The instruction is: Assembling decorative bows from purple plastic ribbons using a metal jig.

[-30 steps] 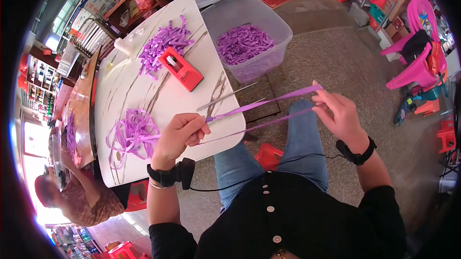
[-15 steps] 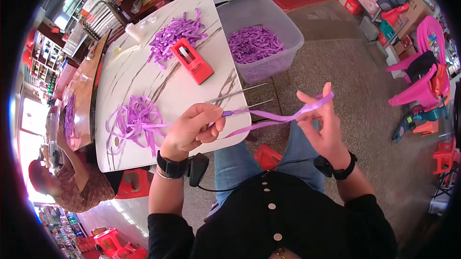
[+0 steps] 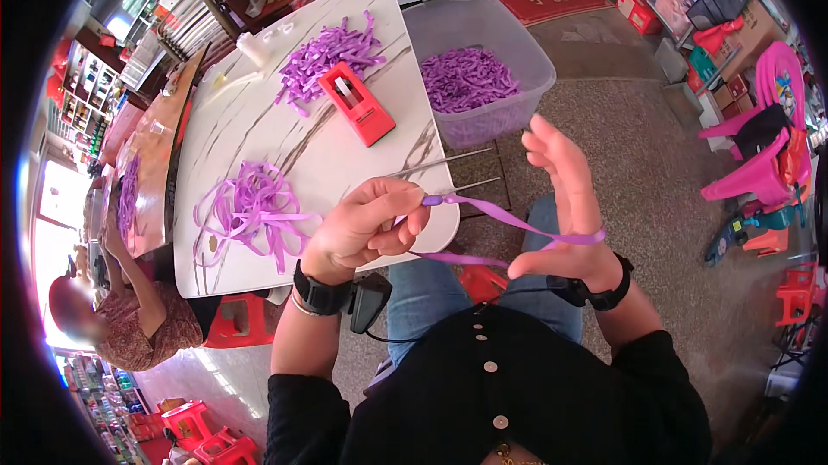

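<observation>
Purple ribbon (image 3: 496,212): one length, held as a loop between both hands, beyond the right edge of the counter (image 3: 345,163). It was drawn taut one second ago; it is now slack. Half a second ago it was carried on the fingers of the right hand; it has since been lowered to the thumb's base.

Left hand (image 3: 375,216): raised above the counter's near right corner, the ribbon's darker end pinched between thumb and forefinger, other fingers curled.

Right hand (image 3: 571,193): held upright past the edge, fingers extended upward, thumb spread apart.

Metal rods (image 3: 448,160), two: projected past the right edge, just beyond the left hand.

Marbled surface is shown between the ribbon heap (image 3: 254,206), left, and the red dispenser (image 3: 374,122), far. Grey floor (image 3: 655,180) is extended rightward to the pink chair (image 3: 733,179).
</observation>
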